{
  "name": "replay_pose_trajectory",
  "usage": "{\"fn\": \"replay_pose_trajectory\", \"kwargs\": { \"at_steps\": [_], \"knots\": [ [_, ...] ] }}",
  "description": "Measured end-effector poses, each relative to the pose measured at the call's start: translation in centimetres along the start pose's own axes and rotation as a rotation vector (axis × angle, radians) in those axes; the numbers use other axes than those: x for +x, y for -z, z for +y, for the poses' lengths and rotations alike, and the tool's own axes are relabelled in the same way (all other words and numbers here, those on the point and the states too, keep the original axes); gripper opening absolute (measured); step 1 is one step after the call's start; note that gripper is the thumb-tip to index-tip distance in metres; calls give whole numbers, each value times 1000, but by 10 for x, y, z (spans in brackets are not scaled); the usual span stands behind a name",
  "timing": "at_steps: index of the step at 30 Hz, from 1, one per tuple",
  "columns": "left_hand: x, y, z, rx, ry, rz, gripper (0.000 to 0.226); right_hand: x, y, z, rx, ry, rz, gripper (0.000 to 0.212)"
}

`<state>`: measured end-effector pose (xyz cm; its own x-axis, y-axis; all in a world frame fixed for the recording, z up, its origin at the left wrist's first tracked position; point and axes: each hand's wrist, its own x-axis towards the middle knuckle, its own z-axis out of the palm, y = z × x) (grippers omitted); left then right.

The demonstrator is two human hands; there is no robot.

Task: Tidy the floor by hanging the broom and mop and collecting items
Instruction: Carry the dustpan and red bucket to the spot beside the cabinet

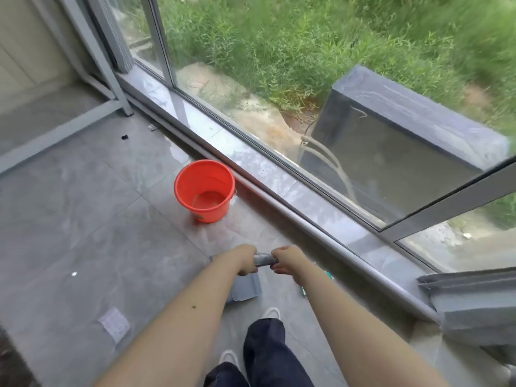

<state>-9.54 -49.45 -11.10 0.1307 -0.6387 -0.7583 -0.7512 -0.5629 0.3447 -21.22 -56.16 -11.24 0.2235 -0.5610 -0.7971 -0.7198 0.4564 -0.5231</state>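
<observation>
Both my hands grip a short grey handle [264, 259] held crosswise just above the floor. My left hand [247, 259] closes on its left end and my right hand [287, 261] on its right end. Below the left hand hangs a flat grey head [245, 286], the mop or a dustpan; I cannot tell which. An orange bucket [205, 189] stands upright on the tiles ahead, next to the window sill, with a little water in it.
A white paper slip [114, 324] and a small white scrap [74, 274] lie on the grey tiles at left. A green item [303, 290] lies by my right forearm. The glass wall and sill [279, 177] run diagonally right. Grey cloth [474, 300] sits at the sill's near end.
</observation>
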Motion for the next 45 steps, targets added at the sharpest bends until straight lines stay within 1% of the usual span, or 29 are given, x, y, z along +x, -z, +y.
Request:
{"fn": "replay_pose_trajectory", "kwargs": {
  "at_steps": [3,7,12,14,16,18,19,21,22,25,28,30,34,36,38,39,41,42,44,45],
  "knots": [
    [16,23,-11,-46,29,10,37,23,-6,-26,-4,11,-15,24],
    [37,55,-17,-86,58,16,37,50,-6,-59,-14,24,-62,19],
    [61,90,-20,-88,61,-4,23,80,-4,-90,8,38,-42,21],
    [70,101,-21,-79,65,-7,27,91,-3,-100,22,22,-33,18],
    [82,108,-23,-93,70,-15,32,102,-3,-106,21,2,-14,27],
    [91,115,-26,-105,58,-36,31,107,-4,-112,23,-11,11,30],
    [97,122,-27,-90,44,-51,32,110,-5,-117,34,-22,27,28],
    [108,131,-31,-55,27,-85,35,114,-7,-125,33,-35,49,18],
    [115,137,-35,-41,13,-103,37,117,-10,-130,42,-47,70,16],
    [133,146,-46,-11,-23,-146,40,126,-20,-139,114,-77,138,21],
    [146,148,-58,-16,-57,-205,39,136,-35,-141,212,-108,231,16],
    [152,149,-66,-70,-56,-236,44,140,-47,-142,276,-144,299,15],
    [167,152,-80,-264,-37,-263,42,142,-71,-138,371,-210,553,30],
    [167,153,-81,-318,-41,-294,40,141,-80,-135,426,-268,599,36],
    [168,154,-81,-317,-45,-333,40,142,-87,-133,481,-330,568,41],
    [168,156,-82,-311,-45,-353,38,143,-89,-132,495,-346,537,38],
    [173,161,-82,-298,-58,-381,32,145,-90,-135,516,-340,487,18],
    [176,165,-82,-293,-64,-386,30,146,-90,-137,526,-332,483,12],
    [185,173,-88,-286,-61,-364,30,150,-91,-141,568,-324,478,12],
    [192,177,-92,-288,-58,-330,31,152,-93,-144,598,-323,476,16]
  ]
}}
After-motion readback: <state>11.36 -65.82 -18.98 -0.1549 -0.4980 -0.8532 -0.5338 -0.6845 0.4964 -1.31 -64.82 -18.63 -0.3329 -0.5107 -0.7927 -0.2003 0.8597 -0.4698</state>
